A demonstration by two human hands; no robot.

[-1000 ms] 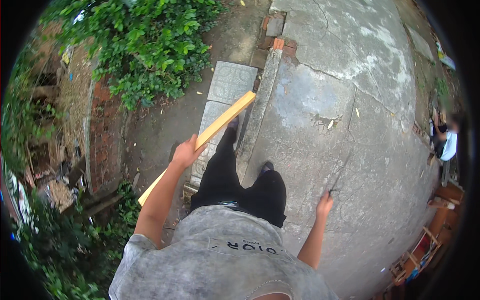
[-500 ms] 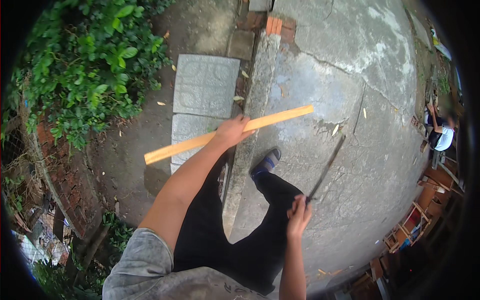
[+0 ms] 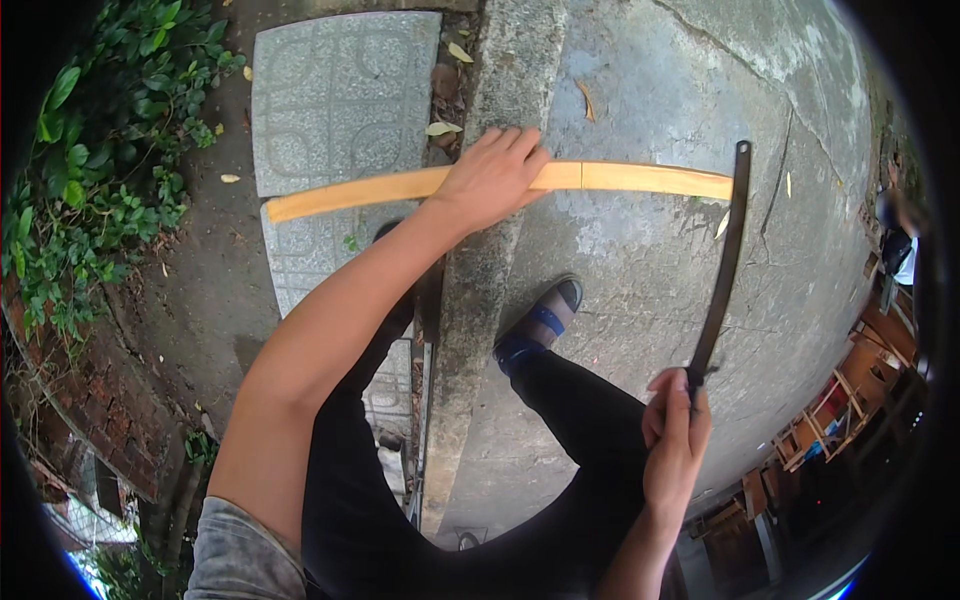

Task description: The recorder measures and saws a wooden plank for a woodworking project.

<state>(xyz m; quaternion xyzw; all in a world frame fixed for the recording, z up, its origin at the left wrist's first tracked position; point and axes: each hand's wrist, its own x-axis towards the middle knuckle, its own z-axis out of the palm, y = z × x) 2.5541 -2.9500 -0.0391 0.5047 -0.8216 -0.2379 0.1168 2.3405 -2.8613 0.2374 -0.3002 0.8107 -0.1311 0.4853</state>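
My left hand (image 3: 495,180) is closed over a long, pale wooden strip (image 3: 640,178), holding it crosswise above a raised concrete curb (image 3: 515,75). A thin line runs across the strip just right of my fingers. My right hand (image 3: 678,440) grips the lower end of a long, narrow dark blade (image 3: 727,250) with a small hole at its tip. The blade stands nearly upright in the picture, its upper part overlapping the strip's right end; whether they touch I cannot tell. Its handle is mostly hidden in my fingers.
Patterned grey slabs (image 3: 345,100) lie left of the curb, with leafy bushes (image 3: 110,170) beyond. Cracked concrete (image 3: 640,320) spreads to the right, where my sandalled foot (image 3: 545,315) stands. A person (image 3: 903,245) and wooden furniture pieces (image 3: 825,420) are at the far right.
My view has come closer to the strip. The strip has turned nearer to level. My right hand has moved right, and the blade now stands steeper, crossing the strip's right end.
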